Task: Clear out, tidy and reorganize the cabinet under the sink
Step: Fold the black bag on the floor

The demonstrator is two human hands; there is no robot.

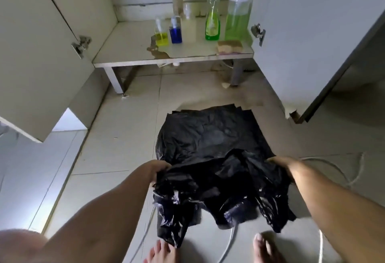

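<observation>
Bags (210,148), black plastic, lie stacked on the floor (116,158) at 6 o'clock of the cabinet shelf (129,48); left grip (159,168) and right grip (280,163) each clamp the topmost bag's edge.

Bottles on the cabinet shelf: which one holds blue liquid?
The small blue bottle, second from the left in the row. The yellow bottle stands at its left; a clear one and the two green ones at its right.

Left grip (159,168), right grip (280,163) clenched
</observation>
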